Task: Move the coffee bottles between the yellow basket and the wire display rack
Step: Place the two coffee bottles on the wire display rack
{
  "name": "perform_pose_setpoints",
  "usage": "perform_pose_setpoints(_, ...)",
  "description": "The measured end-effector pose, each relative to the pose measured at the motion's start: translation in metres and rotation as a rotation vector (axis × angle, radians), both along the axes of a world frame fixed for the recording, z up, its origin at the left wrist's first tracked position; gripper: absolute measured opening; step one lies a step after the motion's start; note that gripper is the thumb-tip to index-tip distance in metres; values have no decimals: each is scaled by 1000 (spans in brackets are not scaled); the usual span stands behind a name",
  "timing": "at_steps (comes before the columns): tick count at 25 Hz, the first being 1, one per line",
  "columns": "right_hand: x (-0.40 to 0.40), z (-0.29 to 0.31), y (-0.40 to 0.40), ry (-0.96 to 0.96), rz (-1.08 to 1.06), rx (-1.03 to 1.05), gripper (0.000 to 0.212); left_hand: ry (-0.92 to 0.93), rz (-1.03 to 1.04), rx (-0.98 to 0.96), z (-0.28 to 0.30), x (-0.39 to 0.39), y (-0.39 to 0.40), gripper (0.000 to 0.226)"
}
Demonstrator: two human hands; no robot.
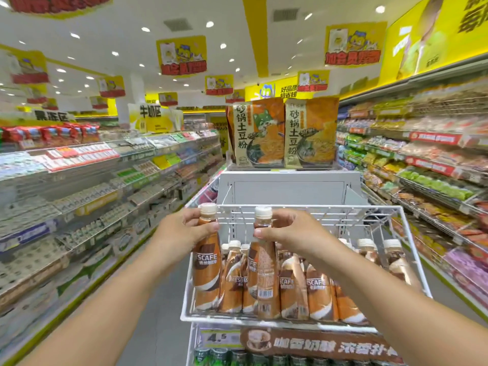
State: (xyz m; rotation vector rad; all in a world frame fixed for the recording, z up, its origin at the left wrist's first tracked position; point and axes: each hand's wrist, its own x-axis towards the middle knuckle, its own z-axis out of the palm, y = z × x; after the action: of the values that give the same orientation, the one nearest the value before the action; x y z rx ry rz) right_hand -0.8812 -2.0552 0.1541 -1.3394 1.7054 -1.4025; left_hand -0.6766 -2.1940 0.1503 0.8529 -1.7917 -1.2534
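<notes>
While both forearms reach in from the lower corners of the frame, the left hand (184,228) curls thumb and fingers around the neck of a brown-and-orange plastic coffee bottle with a cream cap (206,260), upright at the left edge of the white wire display rack (412,233) at centre; the right hand (287,233) pinches a second such bottle (264,265) by its neck among standing bottles (317,291)

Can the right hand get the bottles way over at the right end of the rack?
Probably not yet. The right hand already grips a coffee bottle by its neck. The right-end bottles stand uncovered in the open-topped wire rack.
</notes>
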Motion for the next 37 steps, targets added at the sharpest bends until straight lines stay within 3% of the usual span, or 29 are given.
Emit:
perform_pose_setpoints(8, 14, -27, -52, -7, -103, 73, 28, -39, -177, 51, -29, -17, -55, 20)
perform_pose_setpoints(23, 28, -51, -81, 82, -270, 309, 19, -93, -176, 67, -72, -32, -75, 10)
perform_pose_setpoints(26, 31, -52, -87, 220, -303, 381, 27, -134, -148, 96, -78, -35, -74, 23)
perform_pose_setpoints(30, 36, -57, -92, 367, -379, 452, 57, -155, -164, 77, -85, -37, -63, 40)
perform_pose_setpoints(34, 43, -59, -92, 468, -400, 460, 56, -155, -87, 26, -99, -40, -67, 31)
perform_pose_setpoints(37, 49, -63, -94, 514, -436, 461, 55, -156, -55, -30, -102, -41, -63, 68)
